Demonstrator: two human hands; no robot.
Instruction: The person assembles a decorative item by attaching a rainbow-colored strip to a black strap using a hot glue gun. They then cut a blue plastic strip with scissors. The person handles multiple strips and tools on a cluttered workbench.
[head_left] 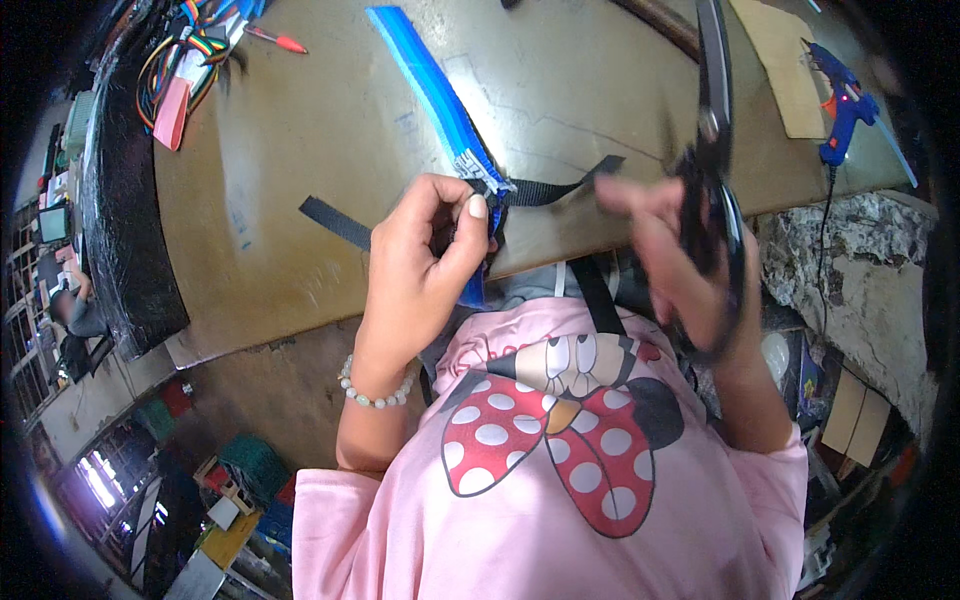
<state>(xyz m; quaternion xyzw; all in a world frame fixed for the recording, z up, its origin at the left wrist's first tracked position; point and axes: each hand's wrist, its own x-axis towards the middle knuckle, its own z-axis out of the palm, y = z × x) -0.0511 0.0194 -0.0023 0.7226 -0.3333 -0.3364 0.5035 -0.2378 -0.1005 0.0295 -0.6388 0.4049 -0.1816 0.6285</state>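
Blue strap (432, 92) sits in left fingers (465, 238), cardboard box (855, 418) at right.

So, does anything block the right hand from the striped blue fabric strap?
Only the black webbing strip juts into the gap between the blurred right hand and the striped blue fabric strap; nothing else visible does.

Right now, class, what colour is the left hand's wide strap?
The wide strap shows light and dark blue bands; head view.
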